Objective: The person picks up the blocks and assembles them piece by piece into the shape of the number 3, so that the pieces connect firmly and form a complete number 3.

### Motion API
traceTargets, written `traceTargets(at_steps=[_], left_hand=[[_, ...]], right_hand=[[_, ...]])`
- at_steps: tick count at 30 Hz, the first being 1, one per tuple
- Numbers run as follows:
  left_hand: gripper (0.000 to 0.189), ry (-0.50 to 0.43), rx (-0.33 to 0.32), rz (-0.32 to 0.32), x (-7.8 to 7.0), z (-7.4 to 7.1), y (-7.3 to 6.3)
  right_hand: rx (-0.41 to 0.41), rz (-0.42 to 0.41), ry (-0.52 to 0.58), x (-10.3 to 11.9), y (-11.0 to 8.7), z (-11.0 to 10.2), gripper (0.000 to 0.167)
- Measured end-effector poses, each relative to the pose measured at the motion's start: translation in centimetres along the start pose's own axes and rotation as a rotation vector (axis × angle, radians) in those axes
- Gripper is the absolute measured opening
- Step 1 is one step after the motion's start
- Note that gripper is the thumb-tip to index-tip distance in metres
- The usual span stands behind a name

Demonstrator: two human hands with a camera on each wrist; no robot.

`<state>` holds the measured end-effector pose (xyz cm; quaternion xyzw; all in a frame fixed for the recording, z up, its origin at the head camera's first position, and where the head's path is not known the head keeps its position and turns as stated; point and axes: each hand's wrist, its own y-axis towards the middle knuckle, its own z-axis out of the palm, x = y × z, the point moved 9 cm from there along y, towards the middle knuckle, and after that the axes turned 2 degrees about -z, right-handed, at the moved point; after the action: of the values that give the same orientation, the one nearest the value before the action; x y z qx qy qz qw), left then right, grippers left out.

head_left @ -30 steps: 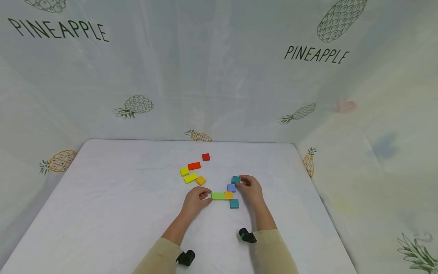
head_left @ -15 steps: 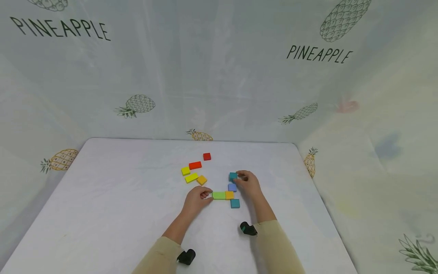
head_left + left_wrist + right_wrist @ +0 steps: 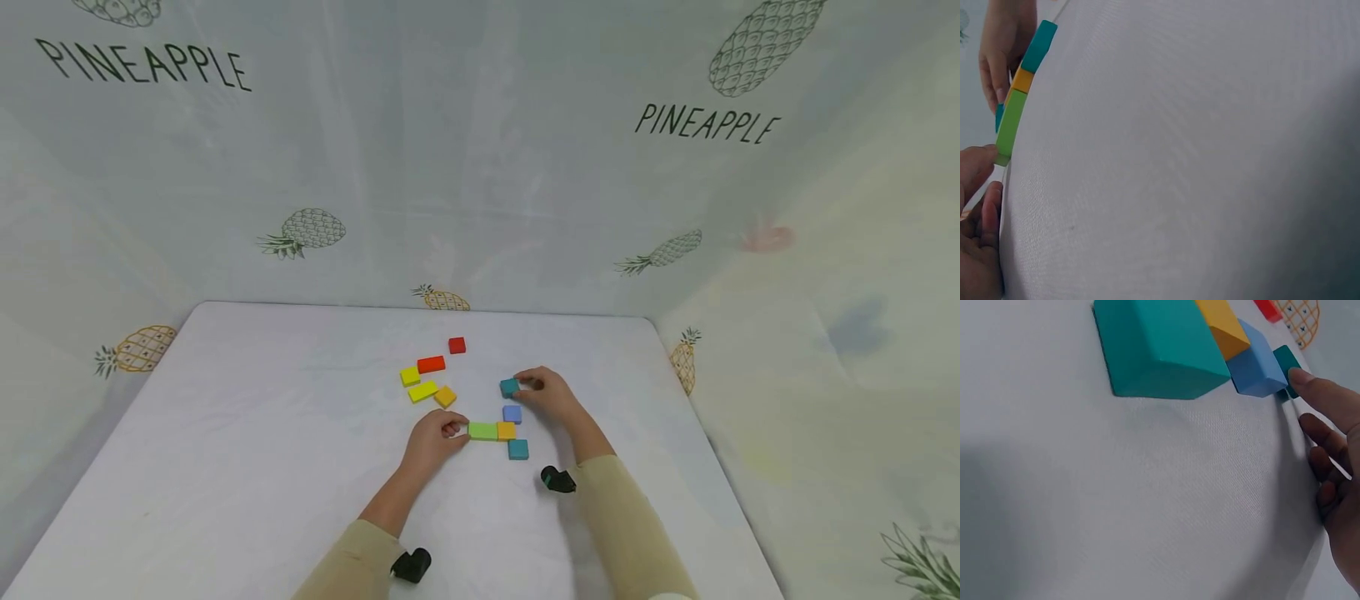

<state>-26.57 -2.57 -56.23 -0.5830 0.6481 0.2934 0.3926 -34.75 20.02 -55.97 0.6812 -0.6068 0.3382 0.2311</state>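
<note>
In the head view my left hand (image 3: pixel 432 442) holds the left end of a light green block (image 3: pixel 482 431) between thumb and forefinger; the left wrist view shows the thumb on that end. An orange block (image 3: pixel 506 431) touches the green one's right end. A blue block (image 3: pixel 512 414) sits just beyond the orange one, and a teal block (image 3: pixel 518 450) lies on its near side. Farther off, my right hand (image 3: pixel 551 393) pinches a second teal block (image 3: pixel 509 387), set apart from the blue one. Its far finger is hidden in the right wrist view.
Left of the far teal block lie a yellow cube (image 3: pixel 409 376), a longer yellow block (image 3: pixel 423 392), another orange block (image 3: pixel 446 397), a long red block (image 3: pixel 431 364) and a red cube (image 3: pixel 457 345). All rest on a white-covered table (image 3: pixel 247 433) before a pineapple-print curtain (image 3: pixel 420 167).
My right hand has shifted the far teal block left and slightly away, widening the gap to the blue block. My left hand stays at the green block's end.
</note>
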Motion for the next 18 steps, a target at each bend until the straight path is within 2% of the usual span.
traceTargets(at_steps=[6,18], left_hand=[[0.021,-0.004,-0.004,-0.026,0.35,0.13,0.15],[0.021,0.011,-0.011,-0.012,0.32,0.14,0.25]], right_hand=[[0.064,-0.003,-0.05,-0.02,0.53,-0.18,0.032],[0.115,-0.061,-0.066,0.44,0.48,0.4,0.032]])
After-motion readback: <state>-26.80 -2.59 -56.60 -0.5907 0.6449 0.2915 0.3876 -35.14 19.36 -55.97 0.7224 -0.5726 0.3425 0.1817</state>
